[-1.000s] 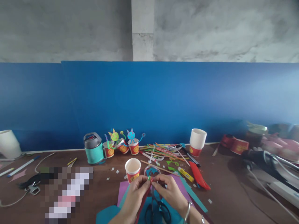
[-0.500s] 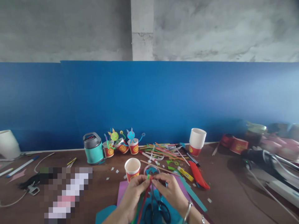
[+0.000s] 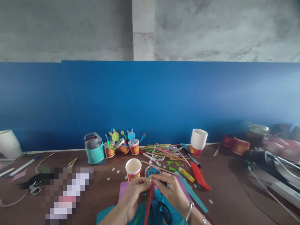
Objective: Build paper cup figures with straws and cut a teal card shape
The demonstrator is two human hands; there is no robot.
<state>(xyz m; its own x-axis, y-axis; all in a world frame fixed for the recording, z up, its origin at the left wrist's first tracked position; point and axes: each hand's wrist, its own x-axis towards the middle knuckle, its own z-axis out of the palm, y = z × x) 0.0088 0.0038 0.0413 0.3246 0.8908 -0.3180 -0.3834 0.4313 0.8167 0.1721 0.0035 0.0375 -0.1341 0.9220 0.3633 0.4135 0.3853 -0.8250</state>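
Straws [image 3: 148,201], one red and one green as far as we can tell, are pinched at their top ends between our two hands, low in the middle of the view and just in front of a plain paper cup [image 3: 133,168]. Our left hand [image 3: 132,193] is curled closed around them from the side. Our right hand [image 3: 172,192] nips the same tips with thumb and forefinger, its other fingers bent. The long ends hang down toward us over black-handled scissors [image 3: 162,211], which lie on teal paper [image 3: 105,217] and purple paper [image 3: 123,189].

We judge the work to be midway. Three decorated cups [image 3: 134,147] at the back already carry paper animal heads and curly arms, while the plain cup has nothing on it. Plenty of stock remains: a stack of cups [image 3: 198,142] and a heap of loose straws [image 3: 164,151].

The straws look thin, smooth and bendy. The cups are matte white card, tapered, with red printed bands. The paper is flat and dull, and small offcuts dot the brown table [image 3: 234,200].
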